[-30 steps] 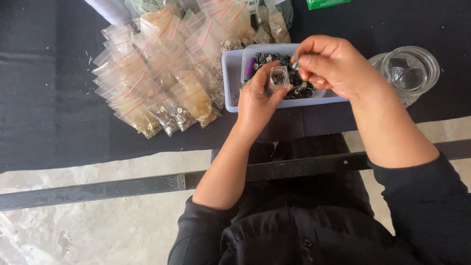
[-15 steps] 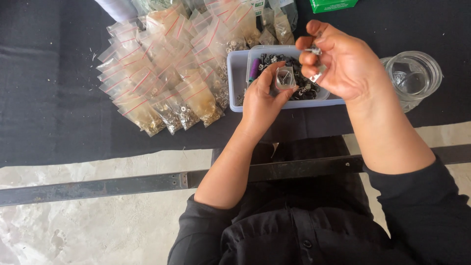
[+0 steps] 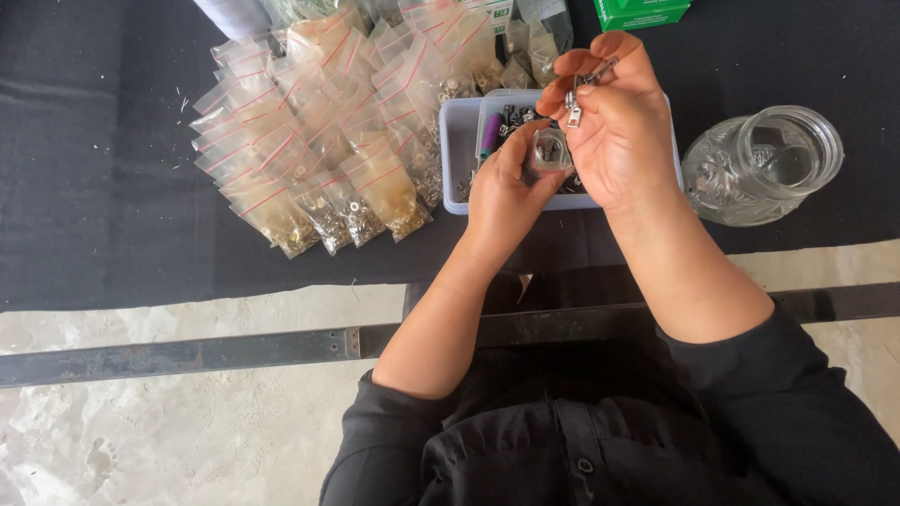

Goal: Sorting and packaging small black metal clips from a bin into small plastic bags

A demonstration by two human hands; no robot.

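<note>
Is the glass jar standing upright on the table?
No, the glass jar lies on its side on the black cloth, right of the tray, its open mouth facing right.

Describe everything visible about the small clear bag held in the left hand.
The small clear bag is a little see-through plastic pouch, pinched between the thumb and fingers of the left hand. It is held above the pale plastic tray, beside the right hand. Small metal pieces seem to show through it; whether its mouth is open or sealed cannot be told.
</note>
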